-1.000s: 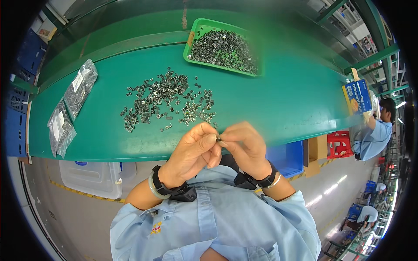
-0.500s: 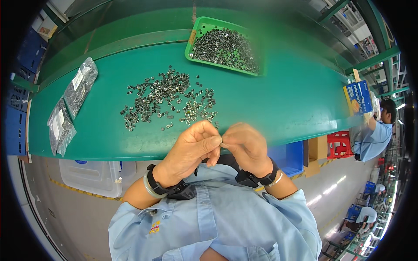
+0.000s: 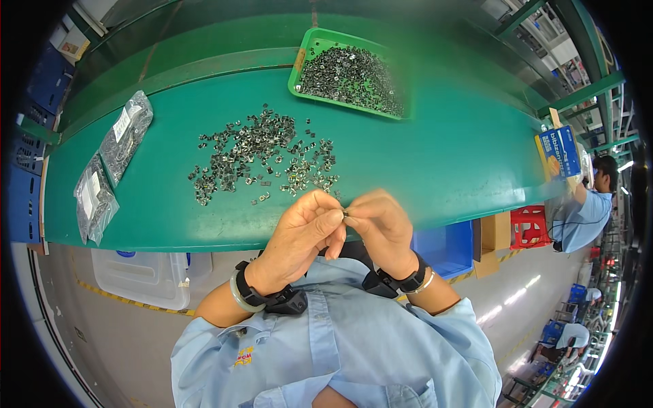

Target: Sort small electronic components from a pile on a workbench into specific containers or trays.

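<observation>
Close to the table's front edge, my left hand point(image 3: 299, 234) and my right hand point(image 3: 384, 234) meet fingertip to fingertip. Between the thumbs and forefingers is a tiny dark metal part point(image 3: 345, 213), pinched from both sides and mostly covered by the fingers. Just beyond my left hand, many small dark and silvery metal pieces lie in a loose heap point(image 3: 262, 139). A smaller group of the same pieces point(image 3: 303, 170) lies nearer to my fingers. At the back stands a shallow green tray point(image 3: 348, 105) holding many more such pieces.
Two clear bags of dark parts, the upper bag point(image 3: 128, 136) and the lower bag point(image 3: 95, 204), lie at the table's left. A blue box point(image 3: 559, 151) stands at the right end, near a co-worker point(image 3: 588, 214). Below are a blue bin point(image 3: 445, 248) and a red stool point(image 3: 529, 226).
My right hand has shifted slightly left and turned a little, and the dark part shows more between the fingertips. The heaps and the tray look the same.
</observation>
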Motion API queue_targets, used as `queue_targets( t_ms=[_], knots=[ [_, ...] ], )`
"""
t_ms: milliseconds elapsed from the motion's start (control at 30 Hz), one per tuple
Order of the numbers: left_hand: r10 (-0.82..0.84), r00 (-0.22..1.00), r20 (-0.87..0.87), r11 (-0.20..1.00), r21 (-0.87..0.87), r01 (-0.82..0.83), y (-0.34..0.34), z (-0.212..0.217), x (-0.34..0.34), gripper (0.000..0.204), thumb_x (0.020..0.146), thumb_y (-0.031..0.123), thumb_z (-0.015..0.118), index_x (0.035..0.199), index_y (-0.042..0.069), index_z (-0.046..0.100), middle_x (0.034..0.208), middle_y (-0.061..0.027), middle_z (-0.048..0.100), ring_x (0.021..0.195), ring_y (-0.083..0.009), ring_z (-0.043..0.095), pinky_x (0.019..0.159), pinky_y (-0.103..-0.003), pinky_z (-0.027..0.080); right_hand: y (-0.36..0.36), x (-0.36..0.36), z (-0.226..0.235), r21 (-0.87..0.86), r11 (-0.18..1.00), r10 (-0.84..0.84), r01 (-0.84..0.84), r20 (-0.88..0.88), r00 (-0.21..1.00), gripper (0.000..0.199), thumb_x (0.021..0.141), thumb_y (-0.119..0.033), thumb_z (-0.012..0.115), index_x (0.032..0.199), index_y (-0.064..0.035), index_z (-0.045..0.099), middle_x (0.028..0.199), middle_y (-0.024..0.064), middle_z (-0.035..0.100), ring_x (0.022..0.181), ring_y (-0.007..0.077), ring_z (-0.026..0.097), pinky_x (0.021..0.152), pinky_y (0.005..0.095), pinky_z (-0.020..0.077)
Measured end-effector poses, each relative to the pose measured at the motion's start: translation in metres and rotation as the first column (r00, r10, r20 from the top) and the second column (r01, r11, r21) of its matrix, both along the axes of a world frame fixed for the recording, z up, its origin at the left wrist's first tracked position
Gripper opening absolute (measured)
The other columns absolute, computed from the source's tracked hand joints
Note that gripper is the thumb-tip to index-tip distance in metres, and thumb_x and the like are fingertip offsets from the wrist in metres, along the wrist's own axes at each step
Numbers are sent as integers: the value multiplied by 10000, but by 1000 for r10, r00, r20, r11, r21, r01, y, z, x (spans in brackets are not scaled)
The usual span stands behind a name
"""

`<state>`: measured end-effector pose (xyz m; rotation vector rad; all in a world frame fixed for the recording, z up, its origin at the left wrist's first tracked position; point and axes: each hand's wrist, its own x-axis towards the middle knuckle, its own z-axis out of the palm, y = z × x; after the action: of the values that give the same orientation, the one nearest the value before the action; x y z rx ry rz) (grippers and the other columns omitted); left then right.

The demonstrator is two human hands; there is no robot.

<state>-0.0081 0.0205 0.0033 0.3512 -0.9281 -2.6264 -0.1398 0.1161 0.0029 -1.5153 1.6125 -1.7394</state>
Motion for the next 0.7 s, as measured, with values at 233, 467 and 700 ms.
queue_targets(
  t_ms=[233,467,700],
  knots=[
    [44,999,10,998,-40,-44,0,0,-2,177,931,207,547,972,49,478,739,-73,592,540,-129,530,483,-260,421,-1,1,3,-7,1000,-1,0,-53,999,150,798,70,630,898,-37,598,857,77,586,757,155,568,640,263,462],
    [152,987,49,986,-70,-149,-5,9,-2,193,959,223,492,1046,51,482,765,-63,584,557,-127,530,507,-253,431,-37,-54,35,22,996,-61,85,-521,852,85,786,-25,673,835,-30,603,789,84,617,716,184,601,626,289,490],
    [91,996,19,994,-59,-90,-14,-1,7,200,968,213,468,1083,49,473,766,-69,576,549,-130,527,518,-255,434,-90,-110,47,238,934,-105,265,-528,843,143,828,-127,616,936,-33,618,885,95,618,796,240,611,741,315,484]
  ],
)
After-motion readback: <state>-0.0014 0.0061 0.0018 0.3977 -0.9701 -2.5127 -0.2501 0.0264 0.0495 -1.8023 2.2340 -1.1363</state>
